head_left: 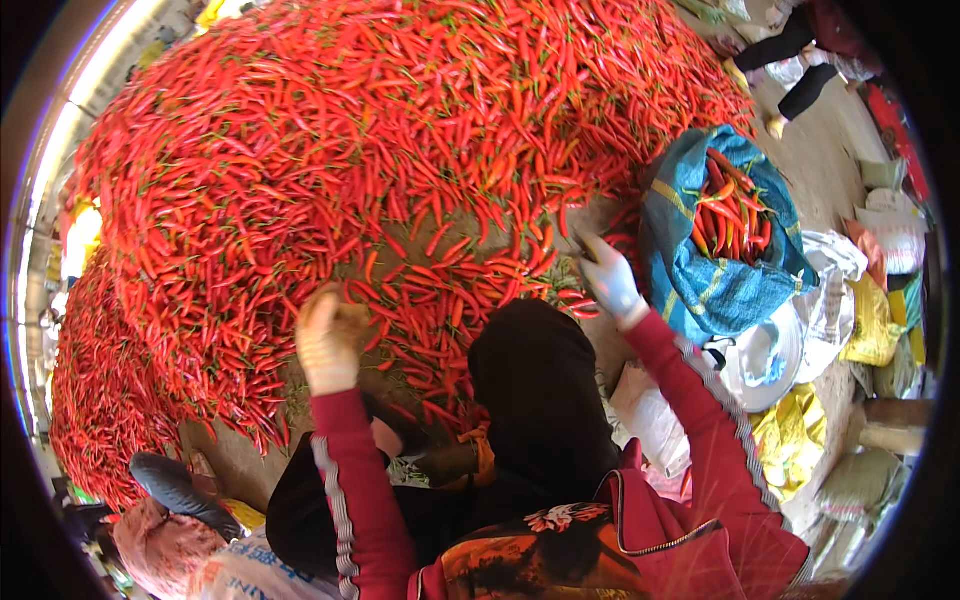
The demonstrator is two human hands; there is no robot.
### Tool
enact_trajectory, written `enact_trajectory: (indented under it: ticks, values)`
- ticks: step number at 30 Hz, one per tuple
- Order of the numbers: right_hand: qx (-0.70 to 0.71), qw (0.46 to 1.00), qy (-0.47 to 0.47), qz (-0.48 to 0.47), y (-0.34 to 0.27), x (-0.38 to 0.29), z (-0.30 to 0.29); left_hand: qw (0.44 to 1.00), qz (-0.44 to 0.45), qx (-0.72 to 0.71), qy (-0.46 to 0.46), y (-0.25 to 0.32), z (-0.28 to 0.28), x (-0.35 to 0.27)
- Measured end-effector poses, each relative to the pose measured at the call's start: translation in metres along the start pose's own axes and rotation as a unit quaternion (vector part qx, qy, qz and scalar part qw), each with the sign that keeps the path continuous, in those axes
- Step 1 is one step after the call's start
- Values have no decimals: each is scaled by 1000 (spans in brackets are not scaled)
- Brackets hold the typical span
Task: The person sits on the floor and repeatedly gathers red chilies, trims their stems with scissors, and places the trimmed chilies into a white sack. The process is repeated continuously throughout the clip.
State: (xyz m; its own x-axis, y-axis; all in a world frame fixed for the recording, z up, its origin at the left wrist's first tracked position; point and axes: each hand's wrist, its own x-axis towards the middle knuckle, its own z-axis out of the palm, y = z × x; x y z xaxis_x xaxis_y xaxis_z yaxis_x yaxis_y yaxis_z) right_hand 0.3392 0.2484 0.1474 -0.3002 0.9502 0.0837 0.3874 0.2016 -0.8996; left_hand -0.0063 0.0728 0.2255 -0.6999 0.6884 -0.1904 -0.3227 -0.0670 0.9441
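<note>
A large heap of red chili peppers [360, 112] spreads in front of me, with a smaller group of loose chilies [442, 300] near my knees. My left hand [330, 337], in a pale glove with brownish fingertips, is over the edge of the heap; its fingers are curled and blurred, and whether they hold anything is unclear. My right hand [609, 276], in a whitish-blue glove, is right of the loose chilies with its fingers spread and no chili visible in it. Beside it stands a blue woven sack [675, 217], its mouth rolled open, with red chilies [727, 214] inside.
A round metal basin [761, 360] and a yellow plastic bag [795, 442] lie right of my arm. Filled sacks [862, 480] line the far right. One person's legs [806, 90] show at the upper right; another person [169, 525] sits at the lower left.
</note>
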Motion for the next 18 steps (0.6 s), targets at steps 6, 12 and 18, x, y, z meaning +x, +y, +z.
enact_trajectory:
  ticks: [6,12,18]
  values:
    - [-242,921,21,305,215,-146,-5,942,-318,55,-96,-187,5,-15]
    - [-398,846,-179,305,220,-126,-5,861,-425,221,-175,-225,-4,-33]
    - [-368,890,58,263,253,-1,5,855,-393,243,-234,-239,16,-30]
